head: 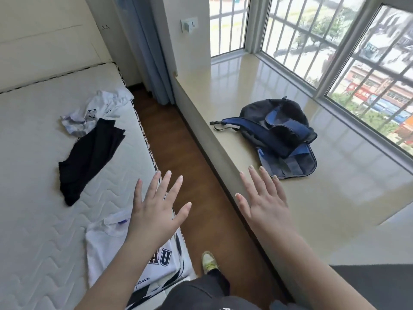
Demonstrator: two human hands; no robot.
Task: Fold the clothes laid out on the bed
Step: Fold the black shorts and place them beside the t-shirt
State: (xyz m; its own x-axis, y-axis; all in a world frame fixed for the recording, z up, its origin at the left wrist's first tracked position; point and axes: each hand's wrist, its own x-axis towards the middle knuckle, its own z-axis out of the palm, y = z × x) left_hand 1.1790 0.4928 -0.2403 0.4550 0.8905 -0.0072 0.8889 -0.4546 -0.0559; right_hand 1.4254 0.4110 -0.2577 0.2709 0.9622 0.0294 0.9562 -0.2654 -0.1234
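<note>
Both hands are held out palm-down with fingers spread wide and holding nothing, the left hand (154, 209) over the near edge of the bare mattress (33, 175) and the right hand (263, 202) over the edge of the window ledge (324, 209). Right under the left forearm there's a white tee with dark lettering (105, 249) lying on the bed. Further up sits a rumpled black garment (89, 155), then a crumpled white one (100, 110) touching its far end, and across the wood floor (169, 139) a blue backpack (281, 135) is flopped on the ledge.
</note>
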